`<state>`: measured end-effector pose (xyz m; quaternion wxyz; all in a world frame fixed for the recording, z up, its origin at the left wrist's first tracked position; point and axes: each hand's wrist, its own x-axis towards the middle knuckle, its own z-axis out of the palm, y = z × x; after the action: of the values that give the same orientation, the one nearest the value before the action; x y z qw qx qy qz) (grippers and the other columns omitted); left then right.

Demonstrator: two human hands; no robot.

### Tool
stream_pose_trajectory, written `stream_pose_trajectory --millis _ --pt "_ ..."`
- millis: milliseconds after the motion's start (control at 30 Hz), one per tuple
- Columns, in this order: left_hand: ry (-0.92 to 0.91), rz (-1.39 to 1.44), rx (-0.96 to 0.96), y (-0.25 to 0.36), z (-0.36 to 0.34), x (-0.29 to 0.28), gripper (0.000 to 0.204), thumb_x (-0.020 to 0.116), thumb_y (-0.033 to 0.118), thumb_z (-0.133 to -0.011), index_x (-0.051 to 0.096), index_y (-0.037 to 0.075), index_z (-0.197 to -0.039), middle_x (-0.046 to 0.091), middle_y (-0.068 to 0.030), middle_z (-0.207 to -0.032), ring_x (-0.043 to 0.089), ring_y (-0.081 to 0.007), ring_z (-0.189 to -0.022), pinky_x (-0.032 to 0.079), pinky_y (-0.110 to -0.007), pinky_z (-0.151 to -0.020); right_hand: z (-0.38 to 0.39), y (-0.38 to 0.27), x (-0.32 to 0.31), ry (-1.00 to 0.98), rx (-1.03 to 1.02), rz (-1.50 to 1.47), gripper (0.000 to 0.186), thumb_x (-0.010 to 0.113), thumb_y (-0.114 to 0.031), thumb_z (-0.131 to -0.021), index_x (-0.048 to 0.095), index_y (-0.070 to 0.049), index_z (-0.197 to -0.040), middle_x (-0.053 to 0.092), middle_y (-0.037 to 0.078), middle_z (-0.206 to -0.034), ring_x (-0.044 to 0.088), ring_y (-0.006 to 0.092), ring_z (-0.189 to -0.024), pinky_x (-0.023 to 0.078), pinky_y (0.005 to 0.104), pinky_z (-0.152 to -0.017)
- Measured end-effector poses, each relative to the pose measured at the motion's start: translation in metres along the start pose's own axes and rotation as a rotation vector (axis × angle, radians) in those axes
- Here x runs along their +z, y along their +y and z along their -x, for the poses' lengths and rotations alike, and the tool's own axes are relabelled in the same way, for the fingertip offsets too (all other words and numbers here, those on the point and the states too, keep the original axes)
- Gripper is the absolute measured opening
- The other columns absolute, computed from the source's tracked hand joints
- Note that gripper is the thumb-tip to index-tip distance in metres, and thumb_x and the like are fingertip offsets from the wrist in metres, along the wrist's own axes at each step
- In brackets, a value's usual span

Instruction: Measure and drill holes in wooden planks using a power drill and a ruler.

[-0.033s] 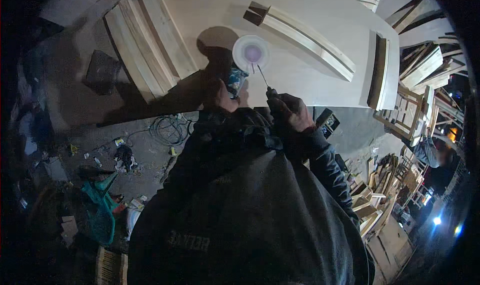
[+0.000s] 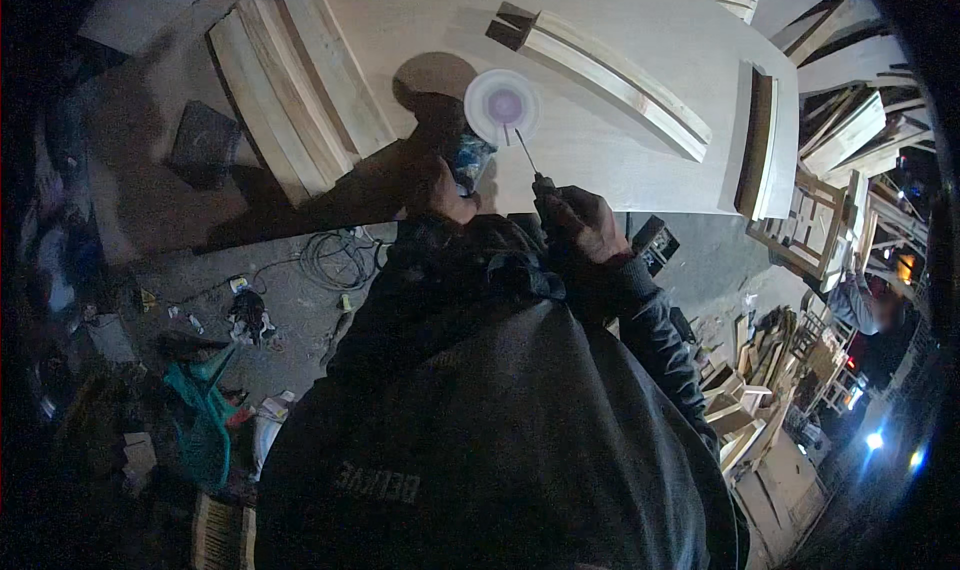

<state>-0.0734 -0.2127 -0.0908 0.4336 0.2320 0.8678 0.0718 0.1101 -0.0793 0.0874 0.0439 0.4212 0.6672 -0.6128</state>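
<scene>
My left hand [image 2: 452,198] is closed around a small dark packet with blue-green markings [image 2: 471,162], held at the near edge of the pale board table. Just beyond it sits a round white tub [image 2: 477,90] with purplish contents in its middle. My right hand [image 2: 588,226] grips the dark handle of a screwdriver-like tool [image 2: 529,156]. Its thin shaft slants up and left, the tip close to the tub's near rim; whether it touches cannot be seen. A thin dark streak shows beside the tip.
Curved wooden pieces lie on the table [image 2: 590,185] at left [image 2: 290,90], as a pair at right [image 2: 620,85], and at its right end [image 2: 762,145]. Coiled cable [image 2: 335,260] and a green chair-like thing [image 2: 205,415] are on the floor. Wood offcuts [image 2: 765,365] and another person [image 2: 870,315] are at right.
</scene>
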Motion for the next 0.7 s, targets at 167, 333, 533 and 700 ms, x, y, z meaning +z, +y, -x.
stream_pose_trajectory --millis 167,333,533,700 --pt "0.121 0.114 0.064 -0.027 -0.008 0.029 0.124 0.085 0.043 -0.067 0.009 0.010 -0.159 0.040 -0.0273 -0.149 0.041 -0.0432 -0.136 0.034 -0.050 -0.114 0.007 -0.024 0.002 -0.014 0.119 0.057 0.034 0.061 -0.031 -0.100 0.067 0.002 -0.108 0.070 0.011 -0.091 0.062 0.0169 -0.086 0.049 0.0320 -0.079" --pt "-0.124 0.229 0.018 -0.010 -0.002 0.002 0.114 0.080 0.040 -0.077 0.008 0.007 -0.159 0.035 -0.0257 -0.153 0.036 -0.0423 -0.140 0.030 -0.047 -0.118 0.008 -0.017 0.000 0.039 0.015 0.140 0.032 0.062 -0.028 -0.099 0.066 0.002 -0.109 0.070 0.015 -0.103 0.065 0.0198 -0.094 0.050 0.0342 -0.086" --pt "-0.184 0.110 -0.031 0.014 0.016 -0.025 0.113 0.079 0.039 -0.078 0.007 0.005 -0.158 0.024 -0.0258 -0.158 0.027 -0.0416 -0.145 0.025 -0.046 -0.120 0.003 -0.014 -0.002 -0.005 0.107 0.128 0.031 0.065 -0.026 -0.098 0.066 0.002 -0.109 0.070 0.016 -0.101 0.066 0.0191 -0.094 0.052 0.0338 -0.084" --pt "0.006 0.085 0.011 -0.004 0.010 0.000 0.118 0.081 0.037 -0.074 0.006 0.004 -0.158 0.025 -0.0279 -0.157 0.028 -0.0430 -0.145 0.024 -0.046 -0.121 0.004 -0.009 0.004 0.039 0.009 0.085 0.029 0.066 -0.026 -0.097 0.067 0.003 -0.104 0.071 0.014 -0.093 0.065 0.0172 -0.089 0.051 0.0318 -0.081"
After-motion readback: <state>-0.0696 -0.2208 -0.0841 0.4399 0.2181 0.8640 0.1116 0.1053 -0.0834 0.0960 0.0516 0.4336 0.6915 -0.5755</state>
